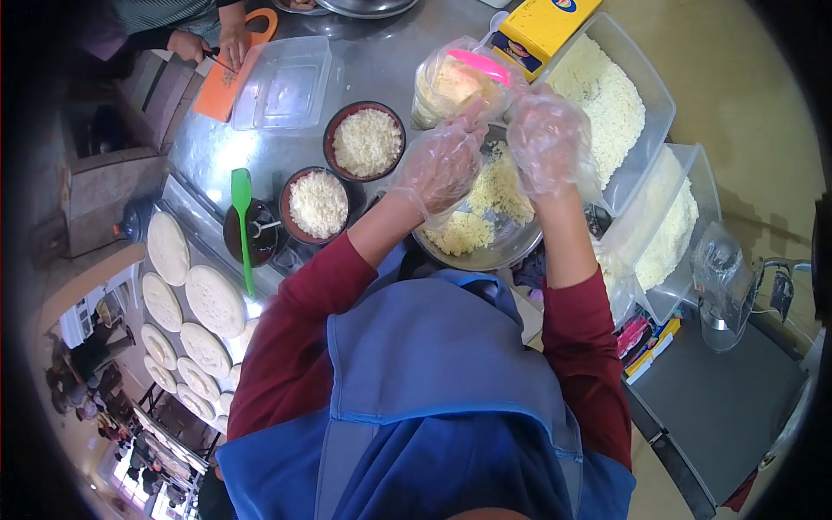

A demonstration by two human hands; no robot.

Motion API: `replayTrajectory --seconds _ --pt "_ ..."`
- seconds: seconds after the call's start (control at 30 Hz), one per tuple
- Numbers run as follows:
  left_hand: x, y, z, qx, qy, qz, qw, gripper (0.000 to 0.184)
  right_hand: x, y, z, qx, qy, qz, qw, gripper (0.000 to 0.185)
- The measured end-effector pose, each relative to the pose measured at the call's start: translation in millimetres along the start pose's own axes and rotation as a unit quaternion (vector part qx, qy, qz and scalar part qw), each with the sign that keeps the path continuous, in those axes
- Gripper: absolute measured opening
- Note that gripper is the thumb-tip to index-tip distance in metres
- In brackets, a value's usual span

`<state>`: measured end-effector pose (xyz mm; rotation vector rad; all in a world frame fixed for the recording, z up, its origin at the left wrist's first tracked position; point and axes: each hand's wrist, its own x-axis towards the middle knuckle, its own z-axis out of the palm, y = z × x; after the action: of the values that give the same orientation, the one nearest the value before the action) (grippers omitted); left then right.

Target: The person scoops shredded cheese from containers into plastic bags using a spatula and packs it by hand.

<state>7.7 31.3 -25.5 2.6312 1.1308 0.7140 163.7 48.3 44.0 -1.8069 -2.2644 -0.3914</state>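
Leaning in over round silver metal bowl (513,256) of yellow crumbs (494,192), near edge of grey metal tabletop (371,74). Clear plastic bag with pale-yellow contents (433,91) just past bowl's far rim, ahead of left gloved hand (440,165), fingers close together. Pink plastic piece (479,66) on top, long axis slanting near-right, end nearer right gloved hand (548,134), fingers bent. Can't tell what either grips.

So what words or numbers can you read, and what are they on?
None clearly enough to quote.
Big yellow box: blue oval logo and dark blue label, writing too small and blurred.
Yellow-edged pack below the tubs: marks too blurred.
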Motion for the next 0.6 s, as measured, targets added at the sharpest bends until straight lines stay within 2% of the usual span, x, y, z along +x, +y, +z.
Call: replayTrajectory --seconds 0.03,0.1,0.17,0.2,0.27,0.3,0.37,0.4,0.43,0.47,0.5,0.53,0.57,0.6 --pt "0 3 -5 0.000 0.000 0.000 1.000 0.035 -7 5 -8 0.011 0.011 0.010 1.000 0.033" --pt "0 12 -22 -0.126 -0.029 -0.093 0.987 0.032 -25 12 -32 0.023 0.020 0.020 0.999 0.035" --pt "-1 21 -50 -0.148 -0.023 -0.115 0.982 0.031 -48 20 -59 0.103 -0.048 0.112 0.987 0.039" --pt "-6 23 -59 -0.169 -0.013 -0.135 0.976 0.030 -64 28 -55 0.104 -0.050 0.115 0.987 0.039" --pt "-23 18 -65 -0.166 0.010 -0.148 0.975 0.024 -104 37 -27 -0.132 -0.205 0.071 0.967 0.037" --pt "-35 12 -64 -0.144 -0.020 -0.174 0.974 0.023 -117 36 -15 -0.131 -0.205 0.074 0.967 0.037" --pt "-58 5 -57 -0.119 -0.051 -0.197 0.972 0.022 -137 33 8 -0.132 -0.121 0.026 0.984 0.022" --pt "-72 5 -51 -0.086 -0.079 -0.241 0.963 0.024 -142 29 19 -0.131 -0.121 0.028 0.984 0.022" --pt "-83 4 -44 -0.053 -0.105 -0.284 0.952 0.028 -144 23 29 -0.116 -0.164 0.058 0.978 0.019" --pt "-93 3 -35 -0.052 -0.105 -0.282 0.952 0.028 -146 17 35 -0.101 -0.206 0.086 0.970 0.018" --pt "-104 2 -26 -0.117 -0.134 -0.323 0.930 0.033 -149 9 36 -0.100 -0.205 0.087 0.970 0.018" --pt "-109 2 -20 -0.181 -0.161 -0.361 0.900 0.038 -152 -1 34 -0.023 -0.306 0.067 0.949 0.027" --pt "-112 5 -14 -0.180 -0.162 -0.361 0.901 0.038 -158 -6 34 0.054 -0.404 0.047 0.912 0.039" --pt "-110 10 -8 -0.343 -0.163 -0.495 0.781 0.039 -171 -7 46 0.055 -0.402 0.048 0.913 0.039"
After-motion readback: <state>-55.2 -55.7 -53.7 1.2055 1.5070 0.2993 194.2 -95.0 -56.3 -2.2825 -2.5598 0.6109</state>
